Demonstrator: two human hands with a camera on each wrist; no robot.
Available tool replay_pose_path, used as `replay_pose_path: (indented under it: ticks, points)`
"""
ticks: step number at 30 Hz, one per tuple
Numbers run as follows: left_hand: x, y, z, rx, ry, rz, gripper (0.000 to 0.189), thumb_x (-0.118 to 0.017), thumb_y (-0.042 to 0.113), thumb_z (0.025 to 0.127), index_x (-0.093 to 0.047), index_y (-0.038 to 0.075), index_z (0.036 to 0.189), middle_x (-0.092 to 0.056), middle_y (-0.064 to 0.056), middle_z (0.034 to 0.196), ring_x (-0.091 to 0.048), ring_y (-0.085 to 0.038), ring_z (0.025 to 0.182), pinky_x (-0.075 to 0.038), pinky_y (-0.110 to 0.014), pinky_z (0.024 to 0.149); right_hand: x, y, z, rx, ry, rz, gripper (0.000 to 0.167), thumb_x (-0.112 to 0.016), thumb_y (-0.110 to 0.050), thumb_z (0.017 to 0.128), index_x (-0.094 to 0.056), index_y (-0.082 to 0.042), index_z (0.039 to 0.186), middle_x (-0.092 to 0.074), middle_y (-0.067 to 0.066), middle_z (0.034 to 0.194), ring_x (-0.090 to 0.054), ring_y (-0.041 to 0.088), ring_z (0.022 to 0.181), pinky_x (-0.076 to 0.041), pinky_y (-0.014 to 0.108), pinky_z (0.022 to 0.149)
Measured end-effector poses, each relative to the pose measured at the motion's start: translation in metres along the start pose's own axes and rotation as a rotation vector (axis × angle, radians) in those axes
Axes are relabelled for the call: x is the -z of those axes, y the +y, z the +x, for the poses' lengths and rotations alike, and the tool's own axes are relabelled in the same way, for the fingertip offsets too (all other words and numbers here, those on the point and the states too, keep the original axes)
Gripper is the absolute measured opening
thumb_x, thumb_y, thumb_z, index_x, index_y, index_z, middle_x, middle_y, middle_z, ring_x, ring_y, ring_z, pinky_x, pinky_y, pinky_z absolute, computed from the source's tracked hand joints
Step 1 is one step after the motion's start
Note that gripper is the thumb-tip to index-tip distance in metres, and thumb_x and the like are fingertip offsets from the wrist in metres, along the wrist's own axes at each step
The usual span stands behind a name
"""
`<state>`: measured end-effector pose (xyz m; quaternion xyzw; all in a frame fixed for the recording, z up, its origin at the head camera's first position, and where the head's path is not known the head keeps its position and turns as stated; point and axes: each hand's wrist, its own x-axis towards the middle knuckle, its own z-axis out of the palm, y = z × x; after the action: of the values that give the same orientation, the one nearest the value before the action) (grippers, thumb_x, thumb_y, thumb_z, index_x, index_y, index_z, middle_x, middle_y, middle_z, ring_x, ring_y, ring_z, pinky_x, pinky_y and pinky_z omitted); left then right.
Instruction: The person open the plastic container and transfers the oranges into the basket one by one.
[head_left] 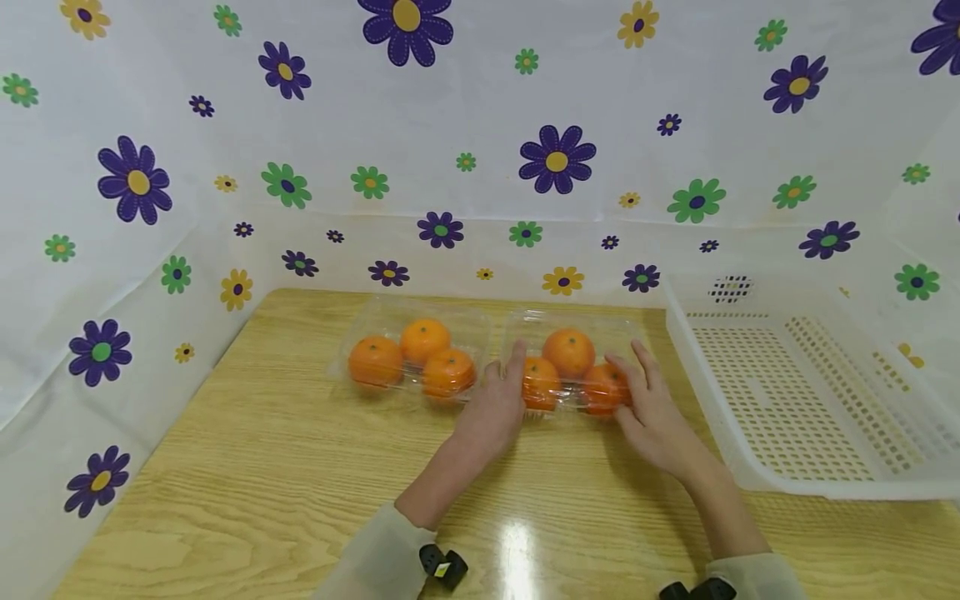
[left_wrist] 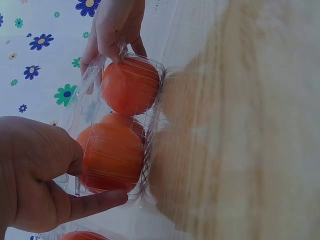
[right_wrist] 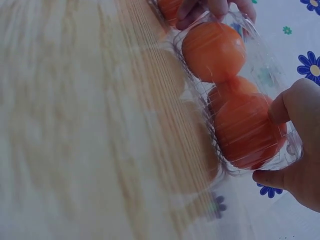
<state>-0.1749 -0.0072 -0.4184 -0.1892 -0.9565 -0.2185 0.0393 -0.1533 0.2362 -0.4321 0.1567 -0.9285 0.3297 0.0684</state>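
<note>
A clear plastic clamshell container [head_left: 576, 393] with three oranges [head_left: 568, 353] sits near the back of the table, between both hands. My left hand [head_left: 495, 408] grips its left end; in the left wrist view, a finger lies straight along the side below the orange [left_wrist: 112, 157]. At the right end my right hand [head_left: 656, 417] grips the container, its thumb and fingers around the corner in the right wrist view, beside an orange [right_wrist: 247, 130]. A second clear container [head_left: 375, 312], also with three oranges [head_left: 448, 372], lies just left of my left hand.
A white perforated plastic basket [head_left: 708, 417] stands at the right, close to my right forearm. Behind the wooden table [head_left: 285, 467] hangs a white flower-print cloth [head_left: 465, 108], which also covers the sides.
</note>
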Motion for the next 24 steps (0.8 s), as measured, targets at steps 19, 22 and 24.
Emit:
replay_pose_path:
  ticks: [19, 22, 24]
  points:
    - [0.0037, 0.0027, 0.0003, -0.031, 0.075, 0.099, 0.069, -0.059, 0.002, 0.096, -0.024, 0.006, 0.154, -0.056, -0.034, 0.121, -0.066, -0.036, 0.074, -0.054, -0.032, 0.05, -0.0006, 0.0022, 0.006, 0.075, 0.042, -0.084, 0.064, -0.048, 0.005, 0.086, -0.033, -0.005, 0.147, -0.001, 0.031, 0.16, -0.024, 0.061, 0.137, -0.031, 0.071, 0.104]
    - [0.0007, 0.0026, -0.0015, -0.03, 0.078, 0.107, 0.067, -0.06, 0.002, 0.096, -0.025, 0.005, 0.153, -0.057, -0.033, 0.118, -0.065, -0.035, 0.071, -0.053, -0.03, 0.048, -0.0022, 0.0011, 0.0038, 0.065, 0.041, -0.091, 0.064, -0.049, 0.005, 0.085, -0.034, -0.005, 0.147, -0.002, 0.032, 0.16, -0.024, 0.061, 0.137, -0.031, 0.07, 0.104]
    - [0.0002, 0.0032, -0.0015, -0.025, 0.075, 0.095, 0.068, -0.06, 0.001, 0.095, -0.026, 0.005, 0.154, -0.057, -0.033, 0.116, -0.064, -0.032, 0.068, -0.052, -0.029, 0.047, -0.0025, -0.0002, 0.0025, 0.053, 0.04, -0.091, 0.064, -0.05, 0.005, 0.085, -0.034, -0.004, 0.147, -0.002, 0.031, 0.16, -0.025, 0.061, 0.137, -0.031, 0.07, 0.104]
